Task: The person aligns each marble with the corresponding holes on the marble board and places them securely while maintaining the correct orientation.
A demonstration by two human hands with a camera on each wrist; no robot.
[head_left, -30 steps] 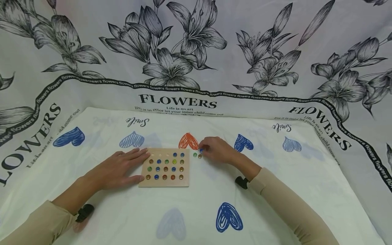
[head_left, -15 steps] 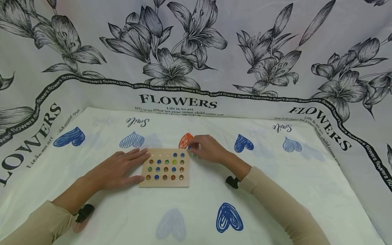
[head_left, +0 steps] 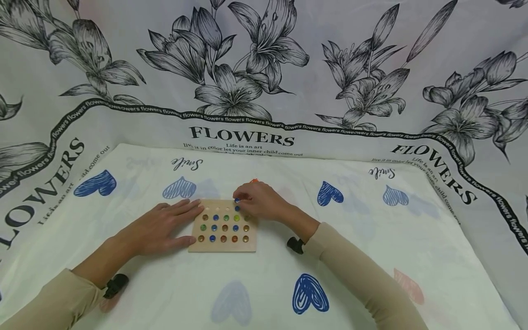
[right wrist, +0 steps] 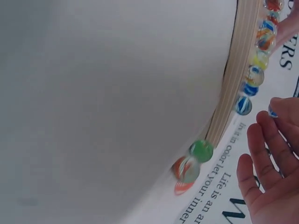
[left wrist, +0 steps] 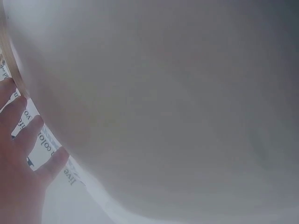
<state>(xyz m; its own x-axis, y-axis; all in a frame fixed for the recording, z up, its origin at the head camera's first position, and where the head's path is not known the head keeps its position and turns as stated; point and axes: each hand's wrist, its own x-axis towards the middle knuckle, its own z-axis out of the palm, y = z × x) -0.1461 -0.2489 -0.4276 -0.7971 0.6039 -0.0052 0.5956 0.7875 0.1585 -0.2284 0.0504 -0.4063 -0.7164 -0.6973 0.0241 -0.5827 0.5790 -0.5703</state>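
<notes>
A wooden board (head_left: 222,248) with rows of glass marbles in its holes lies on the cloth. My left hand (head_left: 161,231) rests at its left edge, fingers straight and thumb at the near corner; the left wrist view shows the spread fingers (left wrist: 28,135). Over the back right corner of the board, my right hand (head_left: 264,201) pinches a blue marble (right wrist: 272,112) between thumb and index finger. A seated blue marble (head_left: 237,208) is just below those fingertips. Bare holes show left of it in the back row. The right hand hides the back right corner hole.
In the right wrist view, a green marble (right wrist: 202,150) and a brown-and-white marble (right wrist: 186,169) lie loose on the cloth beside the board's end. Printed hearts, including a blue heart (head_left: 310,294), mark the white cloth. A flower-printed curtain (head_left: 247,68) hangs behind.
My right hand has carried the blue marble leftward, from beside the loose marbles to over the board's back row. The left hand has stayed in place.
</notes>
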